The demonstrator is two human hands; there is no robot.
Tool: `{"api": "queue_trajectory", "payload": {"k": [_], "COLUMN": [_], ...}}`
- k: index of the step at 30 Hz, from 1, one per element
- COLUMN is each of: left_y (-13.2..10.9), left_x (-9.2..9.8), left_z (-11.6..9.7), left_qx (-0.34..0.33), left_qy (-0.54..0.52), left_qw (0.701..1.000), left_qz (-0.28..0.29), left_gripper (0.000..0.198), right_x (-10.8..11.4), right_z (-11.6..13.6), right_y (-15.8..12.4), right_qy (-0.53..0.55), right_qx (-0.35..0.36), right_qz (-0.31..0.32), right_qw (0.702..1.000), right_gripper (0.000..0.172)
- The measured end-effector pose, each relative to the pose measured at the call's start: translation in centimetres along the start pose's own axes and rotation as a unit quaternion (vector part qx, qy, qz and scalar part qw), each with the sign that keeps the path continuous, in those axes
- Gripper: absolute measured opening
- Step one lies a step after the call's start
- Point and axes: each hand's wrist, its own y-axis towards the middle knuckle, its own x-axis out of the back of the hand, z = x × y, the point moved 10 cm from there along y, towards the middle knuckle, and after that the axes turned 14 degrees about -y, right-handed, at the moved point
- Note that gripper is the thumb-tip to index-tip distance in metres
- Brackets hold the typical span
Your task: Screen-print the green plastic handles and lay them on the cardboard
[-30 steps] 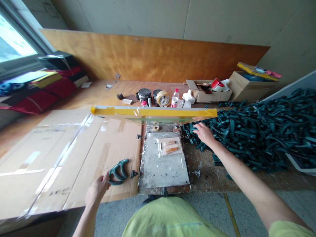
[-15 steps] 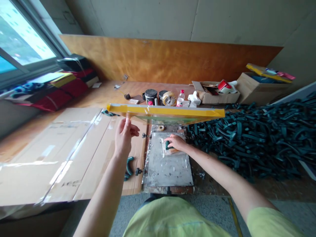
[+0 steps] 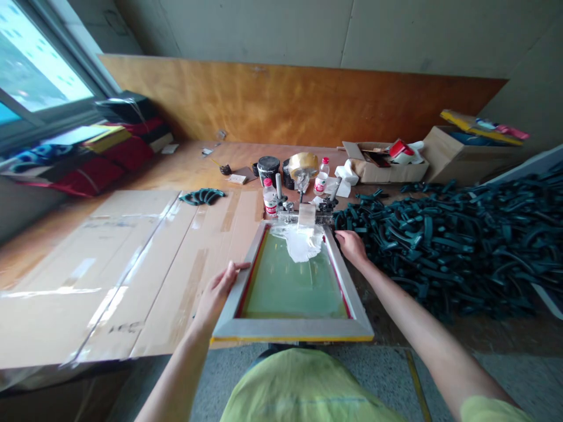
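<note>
A silk-screen printing frame (image 3: 292, 329) with a green mesh (image 3: 285, 287) lies lowered in front of me. White ink (image 3: 303, 245) is spread on the mesh's far end, below a squeegee (image 3: 307, 215). My left hand (image 3: 220, 287) grips the frame's left rail, its index finger on top. Beside the far part of the right rail is my right hand (image 3: 350, 247), fingers loosely bent and apart, with nothing visible in them; whether it touches the rail I cannot tell. The metal plate and the green part laid on it are hidden under the frame.
Many dark green curved handles (image 3: 444, 246) are heaped at the right. A few similar handles (image 3: 202, 196) lie on the cardboard (image 3: 132, 264) at left. Bottles (image 3: 270, 199), a black tub (image 3: 268, 169), a tape roll (image 3: 302, 164) and an open box (image 3: 382, 170) stand behind.
The frame has swung down from its raised position to lie flat, my left hand coming down with it. My right hand has left the green part on the plate and moved right and slightly up.
</note>
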Motion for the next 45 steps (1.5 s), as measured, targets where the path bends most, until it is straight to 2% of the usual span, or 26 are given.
{"api": "queue_trajectory", "payload": {"k": [2, 4, 5, 7, 10, 12, 14, 17, 19, 22, 25, 27, 29, 32, 35, 39, 41, 43, 45], "left_y": [-0.3, 0.2, 0.6, 1.4, 2.1, 2.2, 2.2, 2.3, 2.3, 2.2, 2.0, 1.8, 1.6, 1.5, 1.3, 0.5, 0.1, 0.2, 1.0], "left_x": [0.7, 1.2, 1.4, 1.6, 1.8, 2.0, 2.3, 2.5, 2.4, 2.4, 2.2, 2.1, 2.0, 1.9, 1.5, 0.9, 0.6, -0.1, -1.4], "left_z": [4.4, 7.4, 8.4, 9.9, 11.0, 11.4, 11.8, 12.2, 12.3, 12.0, 11.4, 11.1, 10.8, 10.6, 10.0, 7.3, 5.0, 2.4, -0.6], "left_qx": [0.054, 0.056, 0.049, 0.037, 0.034, 0.040, 0.048, 0.052, 0.050, 0.043, 0.039, 0.038, 0.039, 0.046, 0.055, 0.075, 0.075, 0.069, 0.046], "left_qy": [0.002, 0.012, 0.024, 0.046, 0.057, 0.060, 0.058, 0.059, 0.059, 0.057, 0.056, 0.052, 0.044, 0.033, 0.019, -0.009, -0.022, -0.044, -0.084], "left_qw": [0.998, 0.998, 0.998, 0.998, 0.998, 0.997, 0.997, 0.997, 0.997, 0.997, 0.998, 0.998, 0.998, 0.998, 0.998, 0.997, 0.997, 0.996, 0.994], "left_qz": [0.010, 0.003, -0.004, -0.010, -0.002, 0.002, -0.002, -0.007, -0.007, -0.010, -0.011, -0.010, -0.013, -0.015, 0.003, 0.021, 0.021, 0.031, 0.057], "left_gripper": [0.079, 0.090, 0.091, 0.087, 0.078, 0.075, 0.075, 0.075, 0.075, 0.074, 0.073, 0.072, 0.072, 0.072, 0.075, 0.088, 0.086, 0.075, 0.069], "right_x": [2.5, 4.6, 5.0, 4.4, 1.9, 0.9, 0.7, 0.8, 1.2, 1.8, 2.0, 1.5, 0.9, 0.8, 2.5, 5.1, 6.2, 7.8, 8.9], "right_z": [-0.4, 2.1, 3.9, 7.2, 9.4, 10.0, 10.8, 11.8, 11.8, 11.7, 11.7, 12.0, 12.3, 11.8, 10.7, 9.3, 8.0, 5.5, 2.0], "right_y": [1.2, 2.6, 3.4, 4.8, 5.4, 4.1, 1.6, -2.6, -4.1, -3.4, -2.1, -2.8, -4.6, -5.9, -2.9, 4.0, 6.3, 7.5, 7.6], "right_qy": [0.019, 0.037, 0.037, 0.008, -0.048, -0.067, -0.062, -0.041, -0.032, -0.019, -0.021, -0.026, -0.019, 0.006, 0.036, 0.027, 0.001, -0.004, 0.011], "right_qx": [-0.017, 0.031, 0.066, 0.112, 0.110, 0.121, 0.178, 0.292, 0.342, 0.350, 0.286, 0.268, 0.284, 0.316, 0.276, 0.149, 0.101, 0.057, 0.001], "right_qz": [-0.059, -0.109, -0.111, -0.060, 0.040, 0.048, 0.020, 0.003, 0.013, 0.028, -0.014, -0.053, -0.071, -0.061, -0.048, -0.030, -0.021, -0.052, -0.098], "right_qw": [0.998, 0.993, 0.991, 0.992, 0.992, 0.989, 0.982, 0.956, 0.939, 0.936, 0.958, 0.962, 0.956, 0.947, 0.959, 0.988, 0.995, 0.997, 0.995], "right_gripper": [0.042, 0.050, 0.053, 0.048, 0.025, 0.015, 0.009, 0.017, 0.020, 0.010, 0.010, 0.020, 0.027, 0.025, 0.020, 0.057, 0.064, 0.060, 0.048]}}
